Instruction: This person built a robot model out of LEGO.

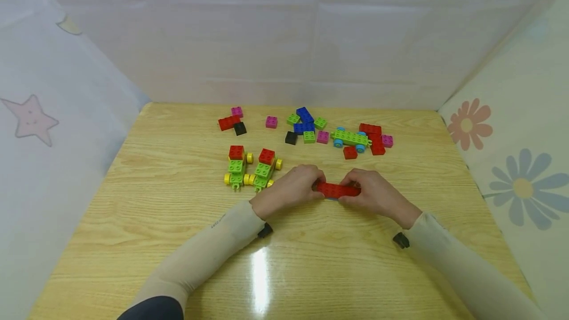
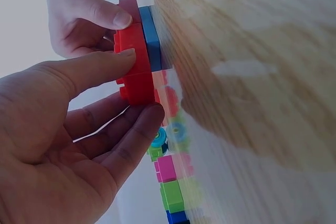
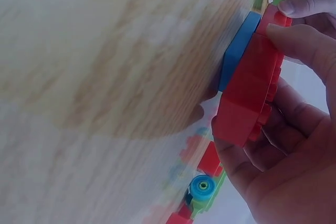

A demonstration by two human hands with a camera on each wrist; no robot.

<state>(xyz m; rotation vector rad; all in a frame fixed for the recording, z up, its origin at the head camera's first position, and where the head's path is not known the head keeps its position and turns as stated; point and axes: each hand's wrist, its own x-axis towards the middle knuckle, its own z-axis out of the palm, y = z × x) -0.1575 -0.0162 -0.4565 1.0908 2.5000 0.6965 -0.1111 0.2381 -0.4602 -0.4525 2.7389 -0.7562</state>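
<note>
Two red bricks (image 1: 336,190) sit end to end on top of a blue brick (image 2: 151,40), close over the table at front centre. My left hand (image 1: 299,186) pinches the left red brick at its outer end, thumb on the near side and fingers behind. At the opposite end, my right hand (image 1: 377,194) grips the other red brick (image 3: 247,85) between thumb and fingers. The blue brick (image 3: 239,51) spans beneath the seam between them in the right wrist view.
Left of my hands stand two green vehicles (image 1: 236,166) with yellow wheels and red bricks on top. Behind lies a green wheeled base (image 1: 351,137) with blue wheels. Loose blue bricks (image 1: 304,127), pink bricks (image 1: 271,122) and several others line the table's far side.
</note>
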